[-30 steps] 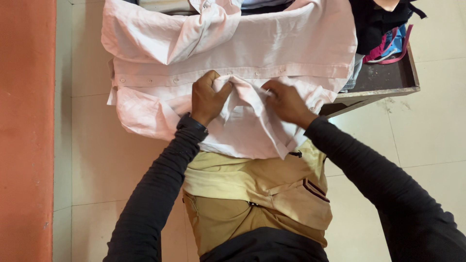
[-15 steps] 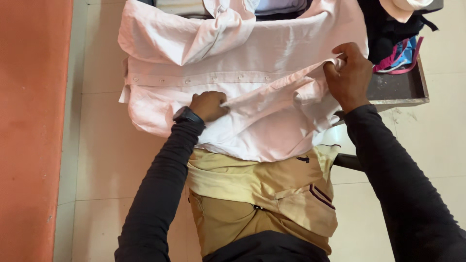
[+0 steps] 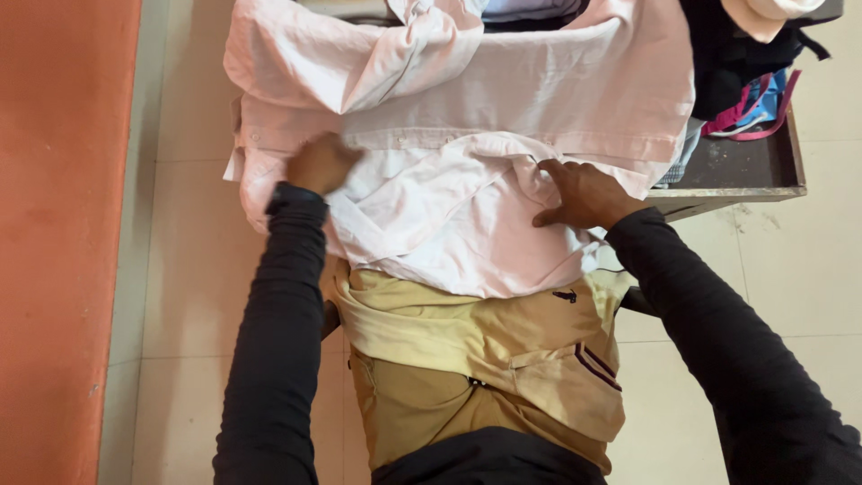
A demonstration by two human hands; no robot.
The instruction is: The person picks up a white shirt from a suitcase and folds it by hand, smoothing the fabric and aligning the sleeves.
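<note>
My right hand (image 3: 582,193) is lying flat and spread, palm down, on the pale pink shirt (image 3: 467,135), its fingers (image 3: 549,168) pointing toward the upper left of the frame and pressing a folded flap of cloth; it is gripping nothing. My left hand (image 3: 321,163) is resting on the same shirt left of centre, blurred, so I cannot tell how far it is opened or whether it is pinching the fabric. The shirt is filling the upper middle of the frame, its button strip (image 3: 449,139) running across between my hands, one sleeve bunched toward the upper left, and its lower edge is hanging down over my tan trousers (image 3: 476,359), which are covering the lower centre.

Under the shirt, at the right, the dark tray-like table (image 3: 745,166) is showing a bare corner and rim. At the upper right, a heap of dark clothes (image 3: 718,63) with pink and blue straps (image 3: 759,103) is sitting on it, touching the shirt's right edge. Folded pieces (image 3: 530,9) are peeking out at the top edge behind the collar. An orange wall (image 3: 63,242) is running down the left side, and pale floor tiles (image 3: 799,269) are lying around me.
</note>
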